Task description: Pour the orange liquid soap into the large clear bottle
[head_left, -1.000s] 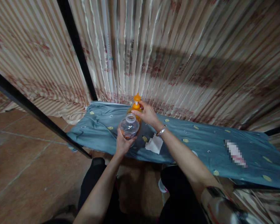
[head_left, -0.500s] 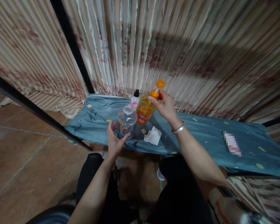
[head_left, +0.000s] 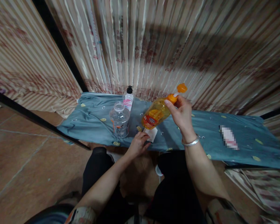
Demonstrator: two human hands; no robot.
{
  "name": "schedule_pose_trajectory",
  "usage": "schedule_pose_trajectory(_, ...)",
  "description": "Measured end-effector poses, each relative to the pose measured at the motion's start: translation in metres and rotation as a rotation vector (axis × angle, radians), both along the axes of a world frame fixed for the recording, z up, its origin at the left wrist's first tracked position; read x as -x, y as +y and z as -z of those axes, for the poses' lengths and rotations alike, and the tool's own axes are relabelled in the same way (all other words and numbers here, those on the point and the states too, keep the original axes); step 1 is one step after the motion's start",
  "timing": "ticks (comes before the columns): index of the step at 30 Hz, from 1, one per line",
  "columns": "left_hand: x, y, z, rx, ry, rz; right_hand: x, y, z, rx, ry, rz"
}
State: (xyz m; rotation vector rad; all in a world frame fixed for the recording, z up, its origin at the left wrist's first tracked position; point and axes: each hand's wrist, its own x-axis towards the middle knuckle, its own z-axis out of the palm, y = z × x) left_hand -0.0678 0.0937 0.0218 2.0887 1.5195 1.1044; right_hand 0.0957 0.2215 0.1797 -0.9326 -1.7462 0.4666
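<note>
My right hand [head_left: 180,113] grips an orange-yellow bottle of dish soap [head_left: 156,112] by its neck, below the orange cap. The bottle leans, its base low on the left and its flip-top raised. My left hand [head_left: 137,144] lies at the left edge of a white tissue [head_left: 152,134], fingers over the paper and thumb apart from them; no firm hold shows. A clear empty-looking plastic bottle [head_left: 119,119] without a cap stands upright left of the dish soap. Behind it is a white and pink bottle with a black pump top [head_left: 128,99].
A blue-green patterned cloth [head_left: 189,137] covers the narrow bench. A blurred-out white item [head_left: 229,137] lies toward its right end. Black metal bars [head_left: 63,46] rise at the left, and a striped curtain [head_left: 140,56] hangs behind. My knees are below the front edge.
My left hand has left the clear bottle and moved right to the tissue. My right hand has carried the dish soap rightward and tilted it further. The view has shifted slightly.
</note>
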Motion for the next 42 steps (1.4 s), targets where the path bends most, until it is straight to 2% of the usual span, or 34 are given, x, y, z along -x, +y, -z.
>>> schedule_pose_trajectory(4, -0.018, 0.025, 0.008, 0.094, 0.062, 0.007, -0.009, -0.003, 0.006, 0.01, 0.04, 0.022)
schedule_pose_trajectory(10, -0.026, 0.044, 0.016, 0.162, 0.074, -0.025, -0.023, 0.0, 0.013, 0.0, 0.037, 0.067)
schedule_pose_trajectory(18, -0.055, 0.068, 0.019, 0.153, -0.016, -0.023, -0.043, 0.01, 0.003, -0.103, 0.041, 0.112)
schedule_pose_trajectory(21, -0.06, 0.065, 0.019, 0.14, -0.074, -0.009, -0.049, 0.01, -0.001, -0.123, 0.028, 0.114)
schedule_pose_trajectory(23, -0.055, 0.06, 0.018, 0.128, -0.126, -0.027, -0.053, 0.008, -0.002, -0.114, 0.02, 0.105)
schedule_pose_trajectory(28, -0.028, 0.043, 0.012, 0.091, -0.257, -0.215, -0.053, -0.008, -0.004, -0.063, 0.015, 0.126)
schedule_pose_trajectory(30, -0.022, 0.036, 0.009, 0.039, -0.332, -0.243, -0.045, -0.015, -0.004, -0.038, 0.018, 0.103)
schedule_pose_trajectory(32, -0.02, 0.031, 0.005, 0.01, -0.382, -0.22, -0.033, -0.023, -0.003, -0.007, 0.023, 0.047)
schedule_pose_trajectory(37, -0.018, 0.023, -0.002, 0.045, -0.41, -0.241, -0.001, -0.041, 0.001, 0.074, 0.048, -0.026)
schedule_pose_trajectory(39, -0.015, 0.021, -0.004, 0.039, -0.406, -0.268, 0.006, -0.045, 0.003, 0.104, 0.061, -0.056)
schedule_pose_trajectory(42, -0.011, 0.017, -0.009, 0.028, -0.398, -0.255, 0.008, -0.045, 0.004, 0.19, 0.116, -0.175)
